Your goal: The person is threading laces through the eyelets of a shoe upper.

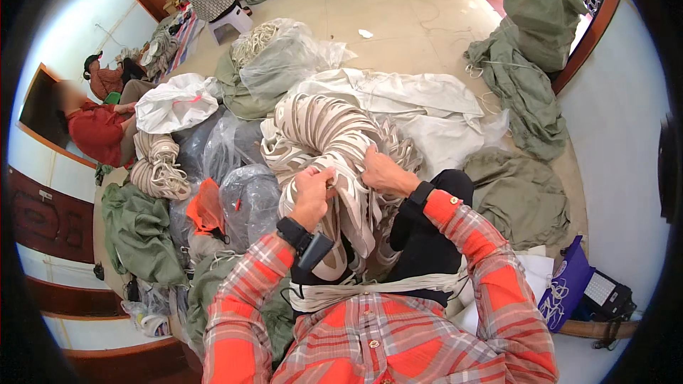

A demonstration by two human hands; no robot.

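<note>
A long curved stack of beige and white shoe uppers (320, 124), nested one in another, lies across my lap. My left hand (311, 195) is closed at the near end of the stack, its fingertips pinching the edge of an upper (350, 203). On the other side of that same upper, my right hand (386, 172) is closed too, thumb and fingers at its edge. Whether a lace is between the fingers is too small to tell. A bunch of pale laces (377, 291) lies across my waist.
Clear plastic bags (245, 199) and green sacks (139, 231) are heaped at my left, beside another bundle of uppers (160, 163). A white cloth sack (398, 99) spreads ahead. Green sacks (523, 195) lie at right, near a purple bag (567, 281). People sit farther off at left.
</note>
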